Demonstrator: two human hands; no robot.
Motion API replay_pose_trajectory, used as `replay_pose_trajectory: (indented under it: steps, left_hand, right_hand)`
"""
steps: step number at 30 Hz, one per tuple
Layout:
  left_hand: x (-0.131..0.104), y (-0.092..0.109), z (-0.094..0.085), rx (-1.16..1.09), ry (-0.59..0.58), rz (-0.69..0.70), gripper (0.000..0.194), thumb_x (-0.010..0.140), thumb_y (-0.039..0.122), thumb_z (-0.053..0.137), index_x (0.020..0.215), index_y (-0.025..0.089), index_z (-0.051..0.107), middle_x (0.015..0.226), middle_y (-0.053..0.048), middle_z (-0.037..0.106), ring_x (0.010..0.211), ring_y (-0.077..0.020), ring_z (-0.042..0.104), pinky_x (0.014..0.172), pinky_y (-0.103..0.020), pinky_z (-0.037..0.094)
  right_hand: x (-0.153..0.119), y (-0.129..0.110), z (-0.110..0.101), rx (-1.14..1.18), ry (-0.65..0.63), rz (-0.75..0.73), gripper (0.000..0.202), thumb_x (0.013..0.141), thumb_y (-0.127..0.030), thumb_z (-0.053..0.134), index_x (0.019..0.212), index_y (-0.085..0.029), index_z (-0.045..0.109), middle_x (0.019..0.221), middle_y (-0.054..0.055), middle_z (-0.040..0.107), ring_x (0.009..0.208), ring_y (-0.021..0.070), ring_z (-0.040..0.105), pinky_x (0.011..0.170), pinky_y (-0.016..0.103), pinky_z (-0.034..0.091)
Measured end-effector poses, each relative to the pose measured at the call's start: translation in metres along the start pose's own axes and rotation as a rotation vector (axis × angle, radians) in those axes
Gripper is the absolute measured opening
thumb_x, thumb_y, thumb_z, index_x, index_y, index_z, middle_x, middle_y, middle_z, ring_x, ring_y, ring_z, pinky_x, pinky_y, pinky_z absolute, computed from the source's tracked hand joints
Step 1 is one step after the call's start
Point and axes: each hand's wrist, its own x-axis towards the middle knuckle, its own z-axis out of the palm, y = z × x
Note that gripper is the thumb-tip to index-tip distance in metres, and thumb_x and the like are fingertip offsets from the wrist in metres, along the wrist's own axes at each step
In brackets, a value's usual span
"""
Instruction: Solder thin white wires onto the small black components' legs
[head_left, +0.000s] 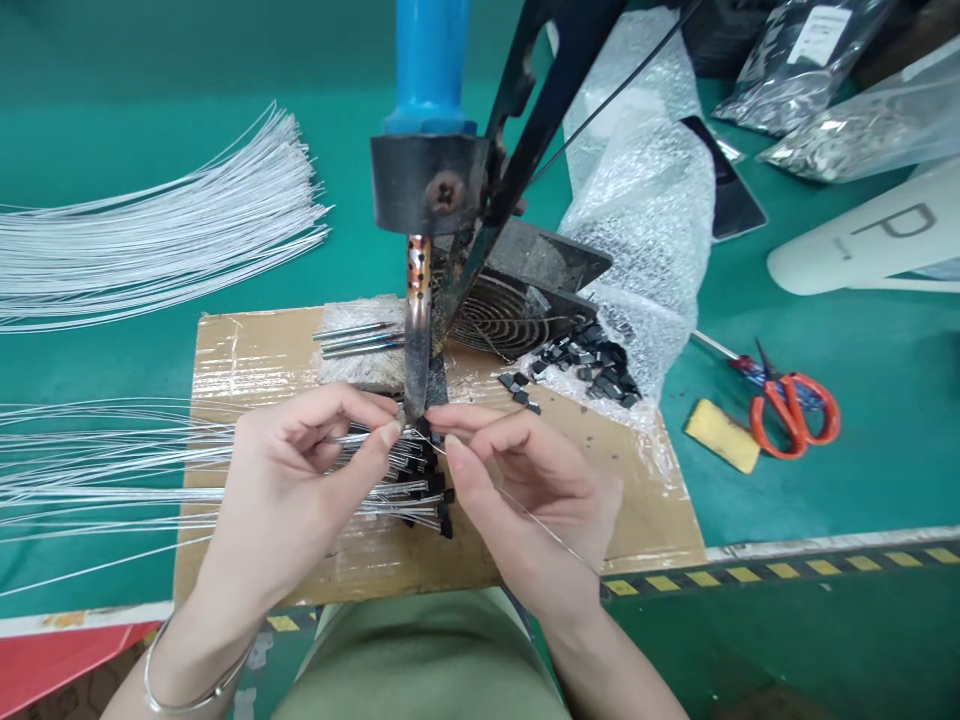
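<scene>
A soldering iron [417,350] with a blue handle is clamped upright, its tip pointing down between my two hands. My left hand [300,490] is closed in a pinch just left of the tip; the small piece between thumb and forefinger is mostly hidden. On the other side, my right hand [532,490] pinches a thin silvery solder wire [551,535], which runs from near the tip back across the palm. Below the fingertips lie several white wires ending in black connectors [442,515]. Those wires stretch left beneath my left hand.
Cardboard [637,520] covers the work area. A large bundle of white wires [225,220] lies at left. Behind the iron are a fan [502,310], loose black connectors [600,370] and bubble wrap [645,200]. Red-handled scissors [787,420] and a yellow sponge [722,436] lie right.
</scene>
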Motion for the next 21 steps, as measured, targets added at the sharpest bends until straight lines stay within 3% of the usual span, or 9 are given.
replay_pose_trajectory:
  steps: [21]
  left_hand:
    - [-0.0008,-0.0016,-0.0002,0.026,0.001,0.017,0.01,0.084,0.015,0.077,0.076,0.021,0.077,0.081,0.0,0.076,0.07,-0.0122,0.062,0.061,-0.022,0.045]
  right_hand:
    - [-0.0011,-0.0017,0.0004,-0.099,0.002,-0.068,0.019,0.093,-0.012,0.071,0.079,-0.024,0.064,0.107,0.006,0.084,0.101,0.0216,0.081,0.089,0.034,0.063]
